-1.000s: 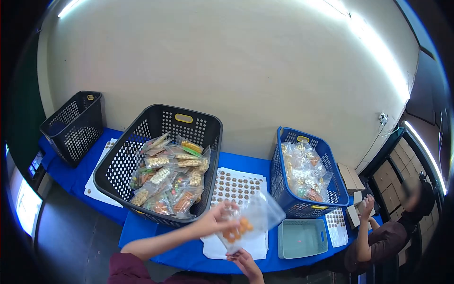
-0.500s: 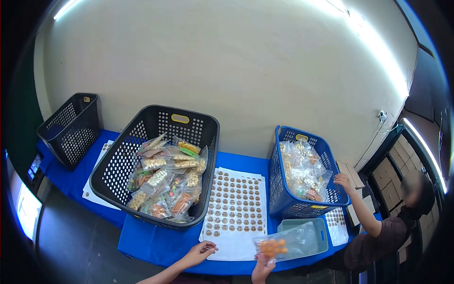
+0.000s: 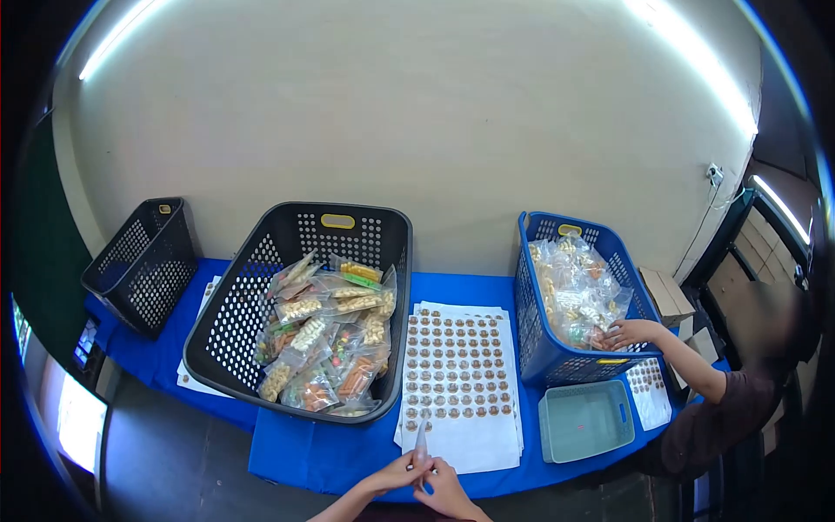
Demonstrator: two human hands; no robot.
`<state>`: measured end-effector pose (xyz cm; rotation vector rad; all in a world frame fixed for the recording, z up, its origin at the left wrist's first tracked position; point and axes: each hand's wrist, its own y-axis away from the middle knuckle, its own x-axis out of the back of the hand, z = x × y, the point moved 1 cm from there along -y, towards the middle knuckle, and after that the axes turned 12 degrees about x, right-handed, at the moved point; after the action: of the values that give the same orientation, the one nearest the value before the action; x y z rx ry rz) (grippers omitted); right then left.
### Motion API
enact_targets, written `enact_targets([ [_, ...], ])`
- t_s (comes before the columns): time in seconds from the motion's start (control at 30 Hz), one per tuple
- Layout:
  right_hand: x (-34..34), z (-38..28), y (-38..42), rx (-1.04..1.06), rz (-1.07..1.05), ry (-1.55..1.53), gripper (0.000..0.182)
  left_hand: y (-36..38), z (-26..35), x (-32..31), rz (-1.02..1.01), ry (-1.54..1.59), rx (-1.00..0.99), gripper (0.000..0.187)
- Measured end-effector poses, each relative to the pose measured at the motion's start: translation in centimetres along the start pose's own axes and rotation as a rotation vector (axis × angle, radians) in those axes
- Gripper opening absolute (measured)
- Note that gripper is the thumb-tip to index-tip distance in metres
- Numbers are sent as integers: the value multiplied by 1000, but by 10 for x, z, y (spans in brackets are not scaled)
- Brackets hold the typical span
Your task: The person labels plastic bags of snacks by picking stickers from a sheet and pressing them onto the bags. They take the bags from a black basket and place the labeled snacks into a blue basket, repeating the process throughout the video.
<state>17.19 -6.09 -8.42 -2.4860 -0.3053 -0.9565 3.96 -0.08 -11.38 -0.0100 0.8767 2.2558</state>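
Observation:
Over the table's front edge, my left hand (image 3: 393,475) and my right hand (image 3: 446,492) meet with fingers closed around a clear plastic bag (image 3: 421,442). The bag stands up edge-on between them, so its contents are mostly hidden. Just beyond it lies a stack of white sheets (image 3: 465,448) with rows of round brown stickers. To the left of the sheets, a large black basket (image 3: 228,322) holds several clear bags of snacks (image 3: 326,326).
A blue basket (image 3: 557,361) of bagged snacks stands right, with a co-worker's hand (image 3: 628,333) inside it. A pale green tray (image 3: 587,424) sits before it. Another sticker sheet (image 3: 648,391) lies beside the tray. A second black basket (image 3: 148,270) stands far left on the blue tablecloth (image 3: 287,448).
My right hand has brought the bag of orange snacks leftward from over the green tray and turned it edge-on. My left hand has joined it. The co-worker's hand has moved from the rim into the blue basket.

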Motion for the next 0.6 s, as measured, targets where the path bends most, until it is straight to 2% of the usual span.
enact_targets([
  [0.03,3,-9,-2,-57,-260,159,33,0,-6,1,-50,65,44,44],
  [0.07,-2,-6,-1,-18,-282,163,35,2,-12,1,-98,133,90,43],
  [0.13,-12,4,-4,71,-322,173,38,8,-18,0,64,364,-25,39],
  [0.23,-12,15,-18,179,-423,-152,39,13,-55,19,367,708,-156,30],
  [0.27,-25,41,-17,47,-495,-427,42,19,-60,28,339,784,-162,28],
  [0.3,-21,54,-24,-114,-516,-486,42,28,-64,37,313,863,-172,27],
  [0.33,-20,71,-30,-262,-483,-441,39,35,-69,48,288,944,-187,26],
  [0.37,-34,106,-30,-320,-326,-433,37,34,-95,64,310,1061,-244,27],
  [0.47,-49,165,-41,-379,82,-199,29,67,-119,86,465,1377,-329,28],
  [0.5,-60,183,-41,-468,20,-105,26,85,-101,82,588,1379,-285,24],
  [0.53,-70,188,-37,-499,25,27,26,93,-111,91,295,1517,-537,25],
  [0.6,-91,190,-26,-549,42,291,26,113,-125,112,560,1317,-562,22],
])
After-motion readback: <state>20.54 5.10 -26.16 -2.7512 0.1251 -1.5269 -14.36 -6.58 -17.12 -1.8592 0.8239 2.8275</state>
